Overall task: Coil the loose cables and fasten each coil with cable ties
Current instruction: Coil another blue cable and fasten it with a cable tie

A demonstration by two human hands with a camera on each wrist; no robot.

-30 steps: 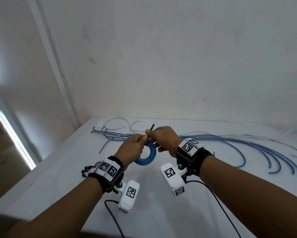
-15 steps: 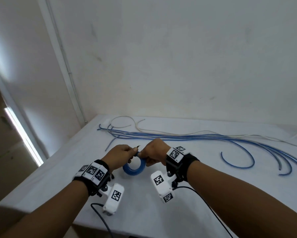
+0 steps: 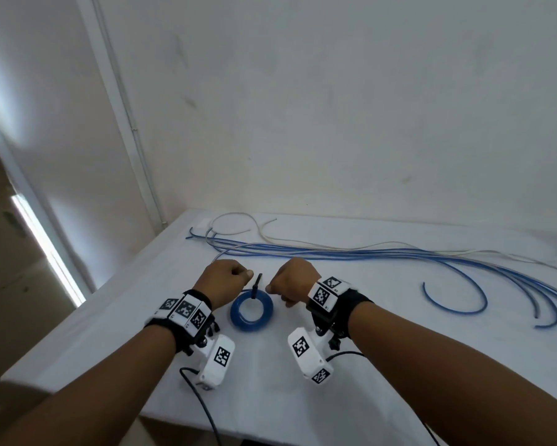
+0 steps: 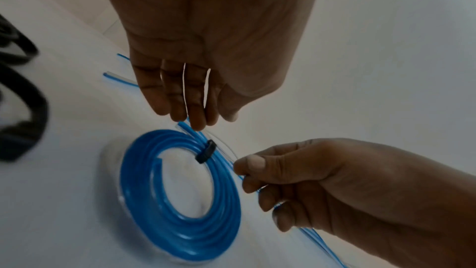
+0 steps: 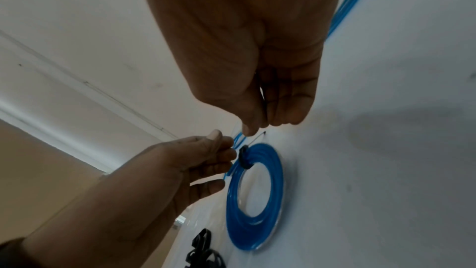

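Note:
A blue cable coil (image 3: 236,313) (image 4: 139,191) (image 5: 277,180) lies on the white table (image 3: 399,349), blurred in the wrist views. A black cable tie (image 3: 255,288) (image 4: 206,151) (image 5: 243,157) is wrapped round its far side, with the tail sticking up. My left hand (image 3: 229,280) (image 4: 203,117) (image 5: 216,154) hovers just left of the tie with loosely bent fingers and holds nothing. My right hand (image 3: 287,284) (image 4: 257,174) (image 5: 255,125) hovers just right of it, thumb against curled fingers, with nothing seen in the pinch.
Several loose blue and white cables (image 3: 367,252) run along the back of the table, curving forward at the right (image 3: 454,304). A dark bundle (image 4: 23,93) (image 5: 203,248) lies on the table by my left wrist. The wall stands close behind.
The coil went from being held up between both hands down onto the table. Both hands have let go of it and moved slightly apart.

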